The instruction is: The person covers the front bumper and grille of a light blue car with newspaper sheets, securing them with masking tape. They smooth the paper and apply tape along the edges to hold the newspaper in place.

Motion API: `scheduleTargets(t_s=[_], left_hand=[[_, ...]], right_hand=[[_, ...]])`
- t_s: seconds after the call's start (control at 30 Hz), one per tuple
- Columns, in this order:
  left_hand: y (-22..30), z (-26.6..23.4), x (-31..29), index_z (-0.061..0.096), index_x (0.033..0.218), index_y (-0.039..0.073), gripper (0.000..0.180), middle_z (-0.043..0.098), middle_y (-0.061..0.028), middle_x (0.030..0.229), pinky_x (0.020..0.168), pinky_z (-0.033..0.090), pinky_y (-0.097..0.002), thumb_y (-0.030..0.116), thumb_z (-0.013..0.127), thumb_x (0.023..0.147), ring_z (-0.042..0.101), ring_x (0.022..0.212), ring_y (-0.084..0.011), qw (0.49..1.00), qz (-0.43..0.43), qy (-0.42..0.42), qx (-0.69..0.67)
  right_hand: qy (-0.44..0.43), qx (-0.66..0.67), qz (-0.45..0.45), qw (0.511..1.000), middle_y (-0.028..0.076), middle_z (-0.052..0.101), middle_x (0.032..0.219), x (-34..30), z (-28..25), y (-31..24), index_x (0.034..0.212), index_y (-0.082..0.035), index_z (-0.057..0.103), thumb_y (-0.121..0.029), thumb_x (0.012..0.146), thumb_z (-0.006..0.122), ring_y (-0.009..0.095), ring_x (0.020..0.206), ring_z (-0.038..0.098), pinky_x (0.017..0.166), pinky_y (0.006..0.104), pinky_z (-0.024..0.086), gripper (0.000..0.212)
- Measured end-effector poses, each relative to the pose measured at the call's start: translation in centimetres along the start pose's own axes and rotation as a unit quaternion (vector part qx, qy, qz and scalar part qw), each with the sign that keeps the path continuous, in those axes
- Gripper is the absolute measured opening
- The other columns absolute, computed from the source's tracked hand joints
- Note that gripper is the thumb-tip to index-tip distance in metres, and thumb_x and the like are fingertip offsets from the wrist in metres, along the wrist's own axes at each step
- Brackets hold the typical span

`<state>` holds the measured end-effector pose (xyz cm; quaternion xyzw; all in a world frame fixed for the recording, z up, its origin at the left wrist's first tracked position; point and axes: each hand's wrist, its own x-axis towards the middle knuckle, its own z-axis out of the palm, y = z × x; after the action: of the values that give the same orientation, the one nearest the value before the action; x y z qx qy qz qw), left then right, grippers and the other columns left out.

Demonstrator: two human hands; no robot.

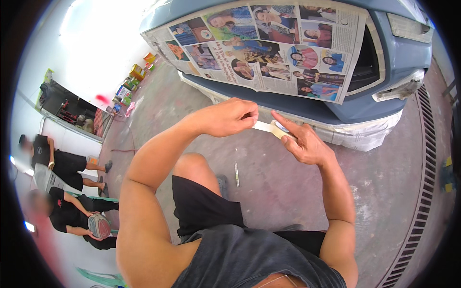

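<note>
My right hand [307, 143] grips a roll of pale masking tape [277, 128], its index finger stretched along the roll. A short strip of tape [262, 126] runs from the roll to my left hand [232, 118], whose fingers are pinched on the strip's end. Both hands are in front of a blue-grey car body [331, 109]. A sheet of newspaper [283, 71] with many photos covers its upper face, just beyond my hands. Lower down, paper masking [372, 130] wraps the bottom edge. Masking tape [379, 38] borders the dark opening at the right.
A thin, flat strip-like object [236, 174] lies on the concrete floor [273, 192]. A slotted drain grate [417, 201] runs along the right. At left, one person stands [65, 161] and another holds a basketball [99, 226]. Paint cans [137, 72] line the far wall.
</note>
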<state>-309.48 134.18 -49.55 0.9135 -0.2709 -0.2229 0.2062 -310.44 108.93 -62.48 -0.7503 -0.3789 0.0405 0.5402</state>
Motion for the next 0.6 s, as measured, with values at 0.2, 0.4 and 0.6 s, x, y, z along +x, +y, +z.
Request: scheduleTargets(t_s=[0.2, 0.4, 0.6], left_hand=[[-1.1, 2.5, -2.1, 0.062, 0.094, -0.001, 0.026, 0.066, -0.0122, 0.084, 0.069, 0.049, -0.0382, 0.022, 0.072, 0.091, 0.062, 0.074, -0.0237, 0.993, -0.033, 0.11, 0.033], [-0.6, 0.8, -7.2, 0.064, 0.089, 0.0, 0.026, 0.066, -0.0093, 0.076, 0.065, 0.049, -0.0367, 0.023, 0.075, 0.089, 0.062, 0.07, -0.0203, 0.977, -0.185, 0.105, 0.004], [-5.8, 0.8, -9.9, 0.065, 0.099, 0.0, 0.025, 0.067, -0.0065, 0.084, 0.069, 0.05, -0.0315, 0.023, 0.075, 0.094, 0.061, 0.078, -0.0119, 0.963, -0.188, 0.157, -0.115]], right_hand=[[-0.126, 0.079, 0.132, 0.98, 0.026, 0.067, 0.076, 1.8, 1.6, -2.1, 0.141, -0.002, 0.055, -0.016, 0.087, 0.05, 0.033, 0.062, 0.067, 0.066, 0.0437, 0.052, 0.057], [-0.171, 0.097, 0.081, 0.977, 0.022, 0.065, 0.07, 4.2, 4.4, -3.3, 0.123, 0.001, 0.065, -0.013, 0.084, 0.049, 0.032, 0.06, 0.066, 0.062, 0.044, 0.05, 0.045], [-0.118, 0.085, 0.091, 0.985, 0.019, 0.064, 0.067, 6.4, 10.3, -1.9, 0.112, 0.002, 0.07, -0.022, 0.099, 0.057, 0.025, 0.054, 0.063, 0.058, 0.0399, 0.047, 0.03]])
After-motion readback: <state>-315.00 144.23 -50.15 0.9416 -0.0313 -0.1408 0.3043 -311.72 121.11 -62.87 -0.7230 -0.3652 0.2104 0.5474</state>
